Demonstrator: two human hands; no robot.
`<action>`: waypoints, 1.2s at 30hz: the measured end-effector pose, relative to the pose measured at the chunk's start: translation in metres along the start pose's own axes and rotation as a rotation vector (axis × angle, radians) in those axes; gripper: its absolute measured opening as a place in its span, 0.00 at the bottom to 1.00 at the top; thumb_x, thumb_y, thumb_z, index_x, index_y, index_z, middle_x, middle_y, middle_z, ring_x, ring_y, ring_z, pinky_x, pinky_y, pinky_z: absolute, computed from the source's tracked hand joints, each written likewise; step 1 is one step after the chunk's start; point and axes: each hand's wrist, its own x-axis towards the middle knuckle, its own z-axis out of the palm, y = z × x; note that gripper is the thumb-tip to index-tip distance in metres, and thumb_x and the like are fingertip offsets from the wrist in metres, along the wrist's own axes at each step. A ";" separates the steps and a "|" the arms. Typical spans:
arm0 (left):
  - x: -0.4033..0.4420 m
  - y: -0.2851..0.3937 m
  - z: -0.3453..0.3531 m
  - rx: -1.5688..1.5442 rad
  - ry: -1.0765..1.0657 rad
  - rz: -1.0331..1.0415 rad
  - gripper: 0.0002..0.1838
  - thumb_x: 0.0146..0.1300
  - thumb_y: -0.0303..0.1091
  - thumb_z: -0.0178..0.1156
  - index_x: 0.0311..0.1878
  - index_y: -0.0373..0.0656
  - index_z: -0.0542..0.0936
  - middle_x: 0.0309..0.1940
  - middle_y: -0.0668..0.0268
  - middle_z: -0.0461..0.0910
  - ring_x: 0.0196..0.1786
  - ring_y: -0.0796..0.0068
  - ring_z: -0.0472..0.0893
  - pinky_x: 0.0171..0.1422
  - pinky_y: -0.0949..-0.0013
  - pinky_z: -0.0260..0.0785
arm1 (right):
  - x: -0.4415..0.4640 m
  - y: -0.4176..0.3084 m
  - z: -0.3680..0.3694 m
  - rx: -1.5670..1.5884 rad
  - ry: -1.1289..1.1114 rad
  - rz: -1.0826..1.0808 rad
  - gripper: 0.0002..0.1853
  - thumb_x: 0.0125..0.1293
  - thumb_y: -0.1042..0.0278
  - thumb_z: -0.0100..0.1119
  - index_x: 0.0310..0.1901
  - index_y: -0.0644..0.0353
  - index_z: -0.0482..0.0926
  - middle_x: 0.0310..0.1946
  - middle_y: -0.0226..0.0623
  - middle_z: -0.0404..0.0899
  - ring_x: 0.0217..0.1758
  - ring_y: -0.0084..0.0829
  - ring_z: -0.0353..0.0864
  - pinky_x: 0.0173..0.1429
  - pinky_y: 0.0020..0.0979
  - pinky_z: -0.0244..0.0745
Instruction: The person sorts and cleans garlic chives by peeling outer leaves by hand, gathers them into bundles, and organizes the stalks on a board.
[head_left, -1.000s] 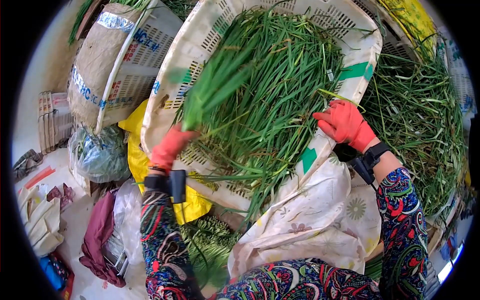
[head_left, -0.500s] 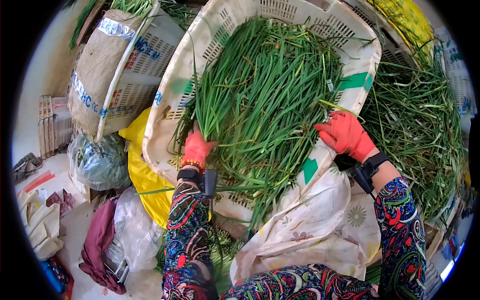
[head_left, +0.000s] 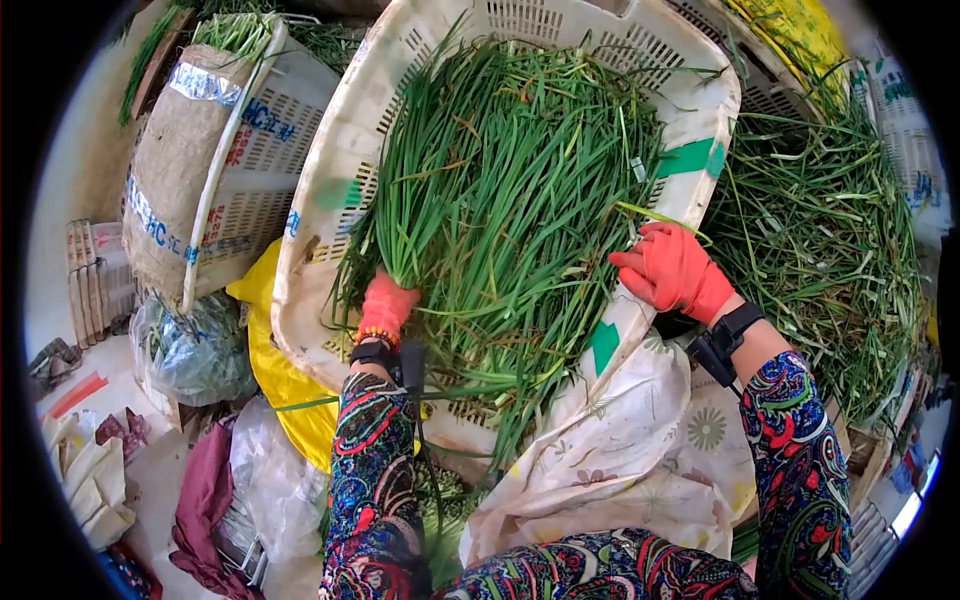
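Observation:
A white slotted plastic basket (head_left: 318,215) holds a heap of long green leafy stalks (head_left: 520,190). My left hand (head_left: 386,303), in a red glove, is closed round the base of a bunch of stalks (head_left: 405,225) lying on the heap's left side. At the basket's right edge is my right hand (head_left: 675,272), also red-gloved, with its fingers curled near a single yellowish-green stalk (head_left: 655,215); whether it grips that stalk or the rim is hidden.
More loose green stalks (head_left: 815,260) pile up on the right. Flower-printed cloth (head_left: 620,450) lies against the basket's near side. On the left are a tilted crate (head_left: 275,150), a yellow bag (head_left: 275,340), clear plastic bags (head_left: 275,480) and maroon cloth (head_left: 205,500).
My left hand has moved inward and lowered the bunch onto the left of the heap. My right hand has stayed at the basket's edge. The whole view has shifted slightly.

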 end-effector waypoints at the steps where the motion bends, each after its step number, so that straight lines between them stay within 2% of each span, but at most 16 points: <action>1: -0.001 0.008 -0.002 0.003 -0.017 -0.021 0.39 0.39 0.42 0.67 0.56 0.37 0.64 0.44 0.48 0.75 0.48 0.52 0.75 0.52 0.61 0.69 | 0.001 0.002 0.000 -0.022 -0.017 -0.009 0.12 0.55 0.58 0.51 0.33 0.55 0.79 0.17 0.35 0.74 0.25 0.36 0.75 0.48 0.35 0.69; 4: -0.002 0.005 -0.020 -0.336 -0.230 0.211 0.26 0.41 0.37 0.65 0.47 0.40 0.74 0.37 0.56 0.79 0.38 0.64 0.79 0.43 0.68 0.72 | -0.002 0.003 -0.001 -0.051 -0.093 -0.003 0.12 0.55 0.59 0.51 0.34 0.56 0.79 0.17 0.35 0.74 0.27 0.36 0.75 0.49 0.35 0.68; 6: -0.048 0.046 -0.088 -0.648 -0.446 0.059 0.21 0.44 0.34 0.63 0.45 0.41 0.76 0.35 0.62 0.79 0.34 0.73 0.78 0.37 0.73 0.71 | 0.001 -0.001 -0.004 -0.036 -0.141 0.015 0.12 0.55 0.60 0.49 0.35 0.56 0.79 0.19 0.34 0.75 0.29 0.36 0.74 0.51 0.35 0.67; 10: -0.092 0.048 -0.141 -0.778 -0.682 0.141 0.19 0.56 0.37 0.53 0.46 0.33 0.76 0.36 0.63 0.80 0.38 0.73 0.79 0.44 0.71 0.70 | -0.001 0.001 -0.001 -0.045 -0.109 0.016 0.12 0.55 0.60 0.49 0.34 0.56 0.79 0.19 0.36 0.74 0.28 0.37 0.74 0.50 0.36 0.68; 11: -0.095 0.041 -0.132 -0.961 -0.706 0.019 0.18 0.56 0.36 0.53 0.46 0.32 0.76 0.36 0.62 0.80 0.37 0.73 0.79 0.44 0.71 0.71 | 0.001 0.001 0.000 -0.072 -0.009 -0.026 0.10 0.54 0.59 0.51 0.29 0.54 0.79 0.15 0.36 0.74 0.24 0.36 0.75 0.43 0.35 0.69; 13: -0.105 0.045 -0.114 -1.159 -0.738 -0.102 0.18 0.57 0.36 0.54 0.46 0.32 0.76 0.36 0.59 0.80 0.36 0.70 0.79 0.42 0.70 0.72 | 0.002 -0.001 -0.001 -0.030 -0.107 0.030 0.12 0.55 0.59 0.50 0.31 0.55 0.79 0.16 0.36 0.74 0.24 0.37 0.74 0.46 0.36 0.68; 16: -0.122 0.057 -0.100 -1.272 -0.781 -0.129 0.18 0.58 0.38 0.55 0.44 0.32 0.76 0.32 0.59 0.80 0.32 0.68 0.80 0.38 0.71 0.73 | 0.021 -0.024 -0.017 0.246 -0.281 0.343 0.16 0.57 0.54 0.49 0.33 0.57 0.80 0.22 0.35 0.78 0.29 0.36 0.77 0.39 0.35 0.70; 18: -0.142 0.071 -0.106 -1.221 -0.714 -0.112 0.17 0.57 0.38 0.55 0.42 0.33 0.77 0.29 0.59 0.80 0.30 0.71 0.80 0.32 0.72 0.72 | 0.038 -0.046 0.003 1.549 -0.301 0.791 0.30 0.60 0.40 0.45 0.49 0.61 0.74 0.42 0.39 0.79 0.44 0.31 0.78 0.45 0.33 0.72; 19: -0.150 0.074 -0.110 -1.104 -0.687 -0.018 0.17 0.56 0.38 0.55 0.41 0.33 0.77 0.29 0.60 0.80 0.30 0.73 0.80 0.32 0.73 0.72 | 0.050 -0.068 -0.008 1.796 -0.415 0.839 0.37 0.57 0.39 0.50 0.52 0.70 0.68 0.44 0.45 0.77 0.43 0.34 0.78 0.53 0.31 0.69; 21: -0.166 0.089 -0.123 -0.826 -0.651 0.151 0.15 0.55 0.37 0.57 0.42 0.36 0.76 0.29 0.62 0.80 0.30 0.77 0.79 0.32 0.75 0.71 | 0.064 -0.117 -0.021 1.760 -0.526 0.734 0.37 0.56 0.36 0.50 0.60 0.56 0.64 0.56 0.49 0.67 0.54 0.34 0.72 0.58 0.32 0.64; 22: -0.179 0.094 -0.115 -0.849 -0.550 0.168 0.18 0.50 0.37 0.60 0.43 0.37 0.74 0.27 0.58 0.80 0.27 0.68 0.80 0.30 0.69 0.72 | 0.070 -0.139 -0.022 1.745 -0.555 0.675 0.35 0.55 0.35 0.49 0.60 0.49 0.65 0.58 0.43 0.64 0.56 0.31 0.68 0.58 0.33 0.62; 24: -0.206 0.104 -0.103 -0.420 -0.291 0.140 0.25 0.48 0.42 0.61 0.46 0.35 0.71 0.31 0.52 0.79 0.34 0.58 0.79 0.37 0.63 0.71 | 0.081 -0.178 -0.022 2.103 -0.391 0.594 0.30 0.56 0.43 0.55 0.55 0.54 0.70 0.49 0.29 0.71 0.51 0.23 0.66 0.57 0.28 0.60; 27: -0.244 0.119 -0.087 0.027 -0.013 0.084 0.30 0.46 0.45 0.63 0.49 0.34 0.69 0.34 0.46 0.78 0.40 0.50 0.78 0.44 0.57 0.71 | 0.075 -0.201 -0.003 2.089 -0.247 0.763 0.22 0.57 0.50 0.57 0.48 0.57 0.76 0.45 0.27 0.74 0.48 0.22 0.68 0.55 0.25 0.60; 31: -0.275 0.121 -0.084 0.053 -0.095 0.271 0.28 0.48 0.47 0.61 0.45 0.33 0.71 0.31 0.46 0.78 0.39 0.52 0.79 0.42 0.57 0.71 | 0.044 -0.215 -0.022 2.121 -0.163 0.871 0.17 0.57 0.56 0.57 0.44 0.57 0.77 0.39 0.27 0.76 0.41 0.21 0.74 0.45 0.27 0.70; 33: -0.272 0.108 -0.073 -0.166 -0.288 0.573 0.32 0.49 0.53 0.60 0.46 0.33 0.69 0.30 0.47 0.78 0.36 0.52 0.79 0.39 0.57 0.71 | 0.027 -0.217 -0.043 2.066 -0.120 0.896 0.13 0.58 0.59 0.55 0.42 0.56 0.76 0.35 0.26 0.77 0.39 0.22 0.75 0.43 0.28 0.72; 36: -0.312 0.128 -0.119 0.012 -0.548 0.643 0.32 0.57 0.51 0.56 0.55 0.34 0.65 0.42 0.54 0.77 0.42 0.63 0.79 0.46 0.65 0.69 | -0.009 -0.200 -0.049 2.152 -0.176 0.807 0.14 0.56 0.59 0.56 0.42 0.57 0.75 0.34 0.28 0.77 0.36 0.24 0.77 0.41 0.32 0.74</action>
